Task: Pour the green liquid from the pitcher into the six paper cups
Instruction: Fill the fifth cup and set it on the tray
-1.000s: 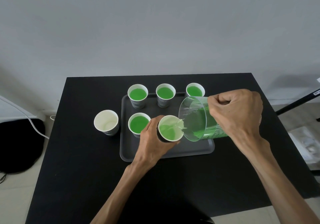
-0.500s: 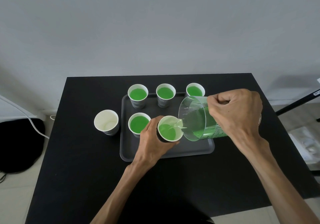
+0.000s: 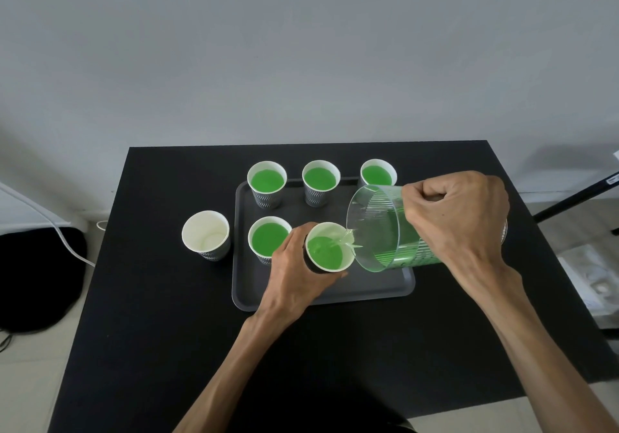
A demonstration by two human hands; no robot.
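Observation:
My right hand [image 3: 459, 221] grips the clear pitcher [image 3: 378, 228], tilted left with its spout over a paper cup [image 3: 330, 248]. Green liquid runs from the spout into that cup, which my left hand [image 3: 294, 265] holds by its side over the dark tray [image 3: 368, 288]. Another filled cup [image 3: 269, 240] stands just left of it on the tray. Three filled cups stand along the tray's far edge: the back left cup [image 3: 267, 183], the back middle cup [image 3: 320, 181] and the back right cup [image 3: 377, 174]. An empty white cup [image 3: 206, 234] stands on the table left of the tray.
Everything sits on a black table [image 3: 167, 315] against a grey wall. A black bag [image 3: 37, 275] with a white cable lies on the floor at left. A black stand leg [image 3: 576, 198] and a plastic-wrapped item [image 3: 593, 285] are at right.
The green level in the held cup has risen a little while the pour goes on. Both hands and the pitcher have stayed nearly in place.

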